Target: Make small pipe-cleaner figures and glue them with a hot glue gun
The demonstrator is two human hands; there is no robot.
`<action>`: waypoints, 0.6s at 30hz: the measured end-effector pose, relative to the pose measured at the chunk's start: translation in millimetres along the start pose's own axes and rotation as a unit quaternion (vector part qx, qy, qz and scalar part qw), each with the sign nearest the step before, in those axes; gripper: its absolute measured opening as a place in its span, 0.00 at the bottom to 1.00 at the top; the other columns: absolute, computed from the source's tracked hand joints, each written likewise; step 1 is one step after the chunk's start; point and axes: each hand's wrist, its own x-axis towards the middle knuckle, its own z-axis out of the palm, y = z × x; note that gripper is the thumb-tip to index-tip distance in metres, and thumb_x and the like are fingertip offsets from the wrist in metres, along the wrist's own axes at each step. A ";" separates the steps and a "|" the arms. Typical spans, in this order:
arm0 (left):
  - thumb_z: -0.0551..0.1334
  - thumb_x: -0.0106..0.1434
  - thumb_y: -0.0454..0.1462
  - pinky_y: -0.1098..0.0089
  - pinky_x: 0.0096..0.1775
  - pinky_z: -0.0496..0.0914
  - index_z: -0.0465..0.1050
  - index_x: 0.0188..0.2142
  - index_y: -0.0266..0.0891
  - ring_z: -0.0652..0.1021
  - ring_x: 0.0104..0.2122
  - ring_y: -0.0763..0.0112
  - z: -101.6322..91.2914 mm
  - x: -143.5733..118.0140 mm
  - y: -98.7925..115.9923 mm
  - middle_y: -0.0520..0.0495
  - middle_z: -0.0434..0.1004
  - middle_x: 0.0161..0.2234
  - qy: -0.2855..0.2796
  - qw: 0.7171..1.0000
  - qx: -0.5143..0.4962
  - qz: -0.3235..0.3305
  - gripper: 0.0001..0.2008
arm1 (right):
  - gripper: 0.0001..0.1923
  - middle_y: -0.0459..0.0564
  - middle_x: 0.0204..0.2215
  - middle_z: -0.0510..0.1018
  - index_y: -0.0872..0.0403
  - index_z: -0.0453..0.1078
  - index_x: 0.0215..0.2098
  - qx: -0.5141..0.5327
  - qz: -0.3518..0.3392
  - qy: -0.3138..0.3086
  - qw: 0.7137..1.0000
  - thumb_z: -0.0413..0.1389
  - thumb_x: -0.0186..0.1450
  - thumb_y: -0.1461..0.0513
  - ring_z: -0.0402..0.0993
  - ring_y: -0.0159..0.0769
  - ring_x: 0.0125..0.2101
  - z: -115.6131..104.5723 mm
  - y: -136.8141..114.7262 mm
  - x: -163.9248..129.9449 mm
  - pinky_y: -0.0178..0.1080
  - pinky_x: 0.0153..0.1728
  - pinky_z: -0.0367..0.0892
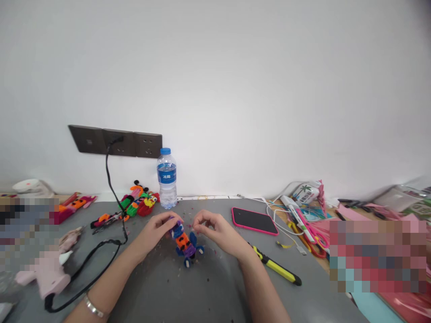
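A small fuzzy figure (182, 242) in blue, purple and orange with black spots, seemingly made of pipe cleaners, is tilted above the grey table mat (161, 291). My left hand (164, 225) grips its upper end between thumb and fingers. Just to the right of the figure, my right hand (213, 229) has its fingers curled in towards the thumb in a pinch. Anything between those fingertips is too small to make out. Blue loops with pale tips stick out at the figure's lower end, apart from my right fingers.
Behind my hands stands a water bottle (167, 179), with several colourful fuzzy figures (143, 202) to its left. A pink glue gun (50, 273) trails a black cord to the socket. Rightward lie a phone (255, 220), a yellow utility knife (278, 265), white cables and scissors (318, 235).
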 end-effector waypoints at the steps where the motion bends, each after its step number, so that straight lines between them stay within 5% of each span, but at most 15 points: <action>1: 0.66 0.56 0.47 0.74 0.26 0.61 0.80 0.30 0.41 0.68 0.24 0.69 -0.4 -0.3 -0.2 0.49 0.73 0.26 -0.005 1.000 -0.002 0.002 0.12 | 0.09 0.47 0.33 0.76 0.54 0.72 0.32 0.009 -0.001 -0.014 1.000 0.55 0.65 0.58 0.70 0.35 0.35 0.1 -0.6 -0.3 0.35 0.37 0.63; 5: 0.64 0.58 0.49 0.74 0.27 0.62 0.79 0.30 0.40 0.67 0.24 0.71 0.0 -1.9 1.5 0.50 0.71 0.25 -0.020 1.000 -0.010 0.006 0.14 | 0.07 0.47 0.34 0.76 0.54 0.73 0.30 0.027 -0.003 -0.022 0.999 0.57 0.64 0.60 0.71 0.36 0.36 0.1 -0.6 -0.6 0.36 0.38 0.64; 18: 0.67 0.53 0.51 0.74 0.24 0.61 0.77 0.28 0.39 0.66 0.21 0.72 1.8 -0.4 4.8 0.52 0.68 0.20 0.039 0.998 -0.031 -0.035 0.17 | 0.05 0.47 0.35 0.75 0.53 0.71 0.31 -0.029 -0.024 0.101 0.994 0.55 0.65 0.62 0.70 0.35 0.38 9.8 6.1 7.9 0.37 0.38 0.60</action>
